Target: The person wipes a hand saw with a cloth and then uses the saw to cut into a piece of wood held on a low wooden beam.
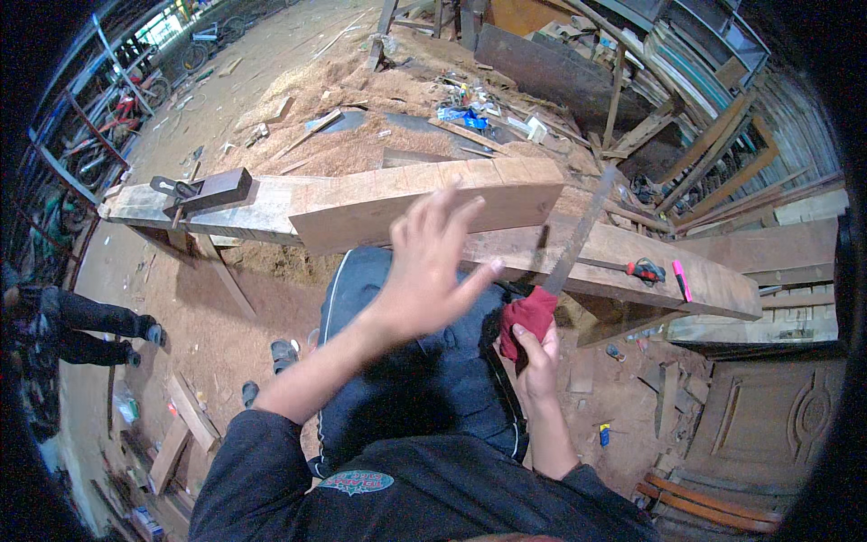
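Note:
My left hand (424,271) is raised over my dark trousers, just in front of a thick wooden board (424,208), its fingers apart with nothing in them. The board rests on a long bench beam (632,257). My right hand (537,361) grips the red cloth-wrapped handle of a handsaw (573,248), whose blade points up past the board's right end. On the beam to the right lie a screwdriver (643,271) with a red and black handle and a pink marker (682,282). A wooden hand plane (212,190) rests at the beam's left end.
Sawdust piles and scraps (361,135) lie behind the bench. A person's legs (99,325) stand at the left. Stacked planks and frames (741,154) lean at the upper right, a carved panel (768,415) lies at lower right, and offcuts (185,425) are on the ground.

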`<action>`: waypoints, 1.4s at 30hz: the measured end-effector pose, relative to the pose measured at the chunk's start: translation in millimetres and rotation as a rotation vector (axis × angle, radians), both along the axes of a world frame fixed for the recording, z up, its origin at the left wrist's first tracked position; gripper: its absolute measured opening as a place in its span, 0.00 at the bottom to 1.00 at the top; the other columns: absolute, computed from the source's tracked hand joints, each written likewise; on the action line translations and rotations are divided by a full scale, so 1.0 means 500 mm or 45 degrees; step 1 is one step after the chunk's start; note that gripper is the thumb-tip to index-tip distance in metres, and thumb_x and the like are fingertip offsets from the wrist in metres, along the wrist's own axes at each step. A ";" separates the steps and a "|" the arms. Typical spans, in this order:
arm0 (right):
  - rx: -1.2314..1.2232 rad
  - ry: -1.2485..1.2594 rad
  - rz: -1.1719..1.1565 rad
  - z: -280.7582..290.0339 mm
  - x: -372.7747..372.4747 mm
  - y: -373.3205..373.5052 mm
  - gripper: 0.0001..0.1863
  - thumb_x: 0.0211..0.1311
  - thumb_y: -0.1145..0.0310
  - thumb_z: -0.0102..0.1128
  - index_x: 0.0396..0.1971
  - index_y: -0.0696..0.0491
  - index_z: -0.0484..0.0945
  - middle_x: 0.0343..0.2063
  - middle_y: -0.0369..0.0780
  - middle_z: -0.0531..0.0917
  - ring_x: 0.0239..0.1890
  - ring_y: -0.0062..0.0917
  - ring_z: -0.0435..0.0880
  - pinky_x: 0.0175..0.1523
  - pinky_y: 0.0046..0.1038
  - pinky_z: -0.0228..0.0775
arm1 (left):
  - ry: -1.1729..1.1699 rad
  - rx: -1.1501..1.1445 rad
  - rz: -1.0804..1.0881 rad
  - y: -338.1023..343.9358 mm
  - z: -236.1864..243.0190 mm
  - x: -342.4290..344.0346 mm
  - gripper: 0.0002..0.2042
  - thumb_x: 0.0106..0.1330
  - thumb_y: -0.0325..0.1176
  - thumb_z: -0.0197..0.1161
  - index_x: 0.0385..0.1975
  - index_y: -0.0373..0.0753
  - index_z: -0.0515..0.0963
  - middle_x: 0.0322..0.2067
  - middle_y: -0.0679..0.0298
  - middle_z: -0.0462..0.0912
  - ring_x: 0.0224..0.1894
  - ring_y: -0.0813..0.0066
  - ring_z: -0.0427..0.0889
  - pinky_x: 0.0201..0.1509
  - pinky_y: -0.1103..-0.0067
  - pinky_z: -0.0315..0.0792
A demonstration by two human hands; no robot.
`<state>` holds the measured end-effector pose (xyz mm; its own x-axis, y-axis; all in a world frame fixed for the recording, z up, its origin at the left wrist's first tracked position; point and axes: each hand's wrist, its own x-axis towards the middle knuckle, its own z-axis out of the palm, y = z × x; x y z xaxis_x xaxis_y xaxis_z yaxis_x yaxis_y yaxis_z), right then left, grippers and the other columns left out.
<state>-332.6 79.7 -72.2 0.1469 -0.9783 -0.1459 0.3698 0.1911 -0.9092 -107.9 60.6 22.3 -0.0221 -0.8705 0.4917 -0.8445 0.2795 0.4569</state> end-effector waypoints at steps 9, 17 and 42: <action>-0.572 0.871 0.171 0.108 -0.032 -0.046 0.38 0.60 0.75 0.68 0.69 0.57 0.62 0.58 0.47 0.77 0.59 0.33 0.79 0.66 0.36 0.69 | -0.559 0.200 0.312 -0.151 -0.027 0.207 0.53 0.50 0.73 0.69 0.69 0.37 0.66 0.65 0.45 0.71 0.69 0.41 0.68 0.72 0.48 0.59; -0.730 0.955 -0.232 0.193 -0.011 -0.028 0.25 0.59 0.75 0.70 0.58 0.59 0.76 0.52 0.45 0.83 0.56 0.31 0.82 0.64 0.34 0.71 | -0.602 0.393 0.278 -0.149 -0.045 0.195 0.45 0.50 0.74 0.67 0.53 0.36 0.77 0.52 0.50 0.82 0.57 0.52 0.81 0.60 0.57 0.73; -1.051 1.241 -0.420 0.243 0.006 0.043 0.24 0.54 0.76 0.69 0.53 0.58 0.80 0.42 0.45 0.81 0.44 0.37 0.81 0.55 0.36 0.72 | -0.596 0.275 0.316 -0.134 -0.050 0.189 0.44 0.50 0.71 0.70 0.55 0.36 0.76 0.50 0.52 0.82 0.56 0.52 0.82 0.59 0.60 0.72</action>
